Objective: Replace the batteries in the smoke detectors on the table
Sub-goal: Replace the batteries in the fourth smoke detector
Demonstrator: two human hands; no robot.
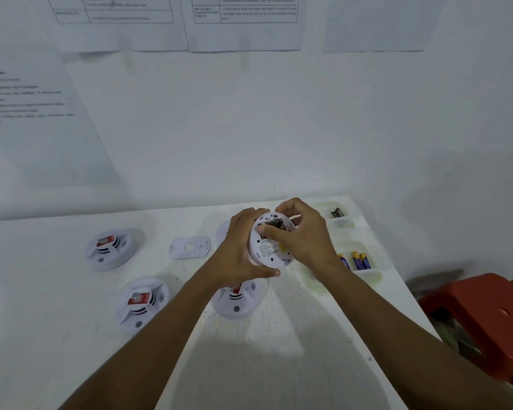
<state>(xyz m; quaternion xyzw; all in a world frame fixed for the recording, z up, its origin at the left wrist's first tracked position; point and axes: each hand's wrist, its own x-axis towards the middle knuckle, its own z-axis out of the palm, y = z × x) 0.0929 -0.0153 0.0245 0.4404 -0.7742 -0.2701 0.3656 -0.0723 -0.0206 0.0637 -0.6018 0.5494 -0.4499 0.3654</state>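
My left hand point(240, 250) grips a white smoke detector point(268, 253) by its rim and holds it above the table with its back side toward me. In its open compartment lies a dark battery point(273, 223). My right hand point(304, 235) reaches over the detector, thumb and fingers curled at that battery. Three more detectors rest on the table face up: one at far left point(110, 250), one at near left point(141, 303), one under my left wrist point(237, 303). A detached white mounting plate point(190, 247) lies between them.
A white compartment tray point(365, 229) sits at the table's right edge, with dark batteries point(337, 213) in a far cell and blue-and-gold batteries point(357, 260) in a nearer cell. A red plastic stool point(483, 318) stands right of the table. Papers hang on the wall behind.
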